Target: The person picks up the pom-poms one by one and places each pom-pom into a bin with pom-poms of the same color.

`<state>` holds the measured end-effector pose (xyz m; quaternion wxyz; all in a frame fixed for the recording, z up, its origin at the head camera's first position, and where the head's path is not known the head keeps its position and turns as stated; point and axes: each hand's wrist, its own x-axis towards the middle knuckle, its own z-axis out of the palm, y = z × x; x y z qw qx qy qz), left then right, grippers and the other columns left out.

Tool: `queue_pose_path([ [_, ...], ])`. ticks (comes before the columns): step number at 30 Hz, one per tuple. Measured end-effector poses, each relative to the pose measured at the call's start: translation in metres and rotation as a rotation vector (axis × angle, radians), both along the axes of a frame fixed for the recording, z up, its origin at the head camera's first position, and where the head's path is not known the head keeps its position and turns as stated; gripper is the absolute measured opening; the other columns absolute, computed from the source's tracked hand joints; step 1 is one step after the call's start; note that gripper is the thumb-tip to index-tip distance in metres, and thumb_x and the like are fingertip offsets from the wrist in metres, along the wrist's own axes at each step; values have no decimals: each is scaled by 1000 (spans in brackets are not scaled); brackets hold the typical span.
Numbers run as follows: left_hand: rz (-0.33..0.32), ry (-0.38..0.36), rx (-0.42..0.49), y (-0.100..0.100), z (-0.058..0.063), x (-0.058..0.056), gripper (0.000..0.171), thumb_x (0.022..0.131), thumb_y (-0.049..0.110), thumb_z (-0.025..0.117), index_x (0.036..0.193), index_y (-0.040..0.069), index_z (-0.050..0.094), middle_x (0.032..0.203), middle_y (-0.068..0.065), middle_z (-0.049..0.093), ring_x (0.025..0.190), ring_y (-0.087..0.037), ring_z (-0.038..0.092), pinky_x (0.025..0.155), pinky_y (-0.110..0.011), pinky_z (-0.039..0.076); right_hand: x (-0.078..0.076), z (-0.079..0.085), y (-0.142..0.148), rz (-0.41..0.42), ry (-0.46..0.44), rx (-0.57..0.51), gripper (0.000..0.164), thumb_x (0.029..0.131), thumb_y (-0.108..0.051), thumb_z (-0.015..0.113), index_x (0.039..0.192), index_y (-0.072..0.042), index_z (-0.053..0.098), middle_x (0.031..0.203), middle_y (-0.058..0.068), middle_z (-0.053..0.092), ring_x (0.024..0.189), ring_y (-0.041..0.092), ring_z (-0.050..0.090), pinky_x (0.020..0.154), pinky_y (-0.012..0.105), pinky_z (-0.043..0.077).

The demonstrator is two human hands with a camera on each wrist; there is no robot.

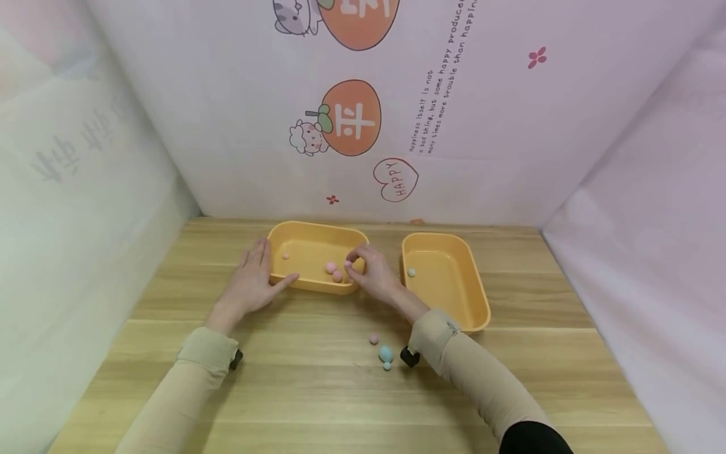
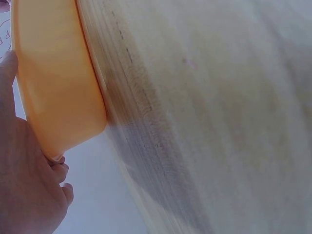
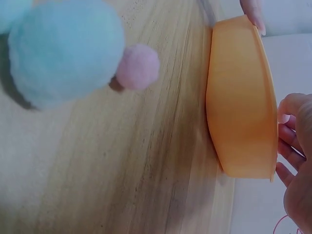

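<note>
Pink pompom [image 1: 348, 264], partly hidden, is pinched by right hand [image 1: 375, 272]; left hand [image 1: 253, 281] lies outspread.

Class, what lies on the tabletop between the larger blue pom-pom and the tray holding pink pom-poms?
A small pink pom-pom, much nearer the blue pom-pom than the tray; the head view shows it.

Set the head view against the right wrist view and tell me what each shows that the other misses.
Only the head view shows the tray on the right with its pale green ball, and the pink balls lying inside the tray on the left.

Only the right wrist view makes out the fuzzy surface of the large blue ball.

Both show that ball, the small pink ball on the table, the left tray's outer wall and both hands.
</note>
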<state>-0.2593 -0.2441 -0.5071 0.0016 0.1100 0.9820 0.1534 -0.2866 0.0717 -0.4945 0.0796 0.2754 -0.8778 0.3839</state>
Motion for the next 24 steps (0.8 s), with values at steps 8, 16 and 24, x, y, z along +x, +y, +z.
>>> queue_pose_path([
  [8, -2, -3, -9, 2, 6, 3, 120, 106, 79, 42, 171, -11, -4, 182, -31, -3, 172, -49, 4, 142, -62, 5, 0, -1, 0, 1, 51, 22, 8, 102, -7, 77, 106, 0, 76, 107, 16, 77, 106, 37, 72, 98, 50, 60],
  [16, 8, 4, -4, 0, 2, 7, 119, 106, 78, 44, 171, -11, -2, 182, -33, 2, 172, -49, 7, 142, -62, 7, 3, -5, -2, 5, 51, 12, 9, 102, -8, 77, 106, 1, 76, 107, 16, 77, 108, 39, 71, 100, 51, 59],
  [24, 3, 11, -3, 1, 3, 4, 119, 106, 79, 43, 171, -11, -1, 183, -31, 1, 172, -48, 6, 142, -62, 9, 3, -3, -1, -12, 65, 26, 14, 101, -7, 78, 112, 1, 77, 111, 16, 78, 109, 35, 71, 102, 51, 60],
])
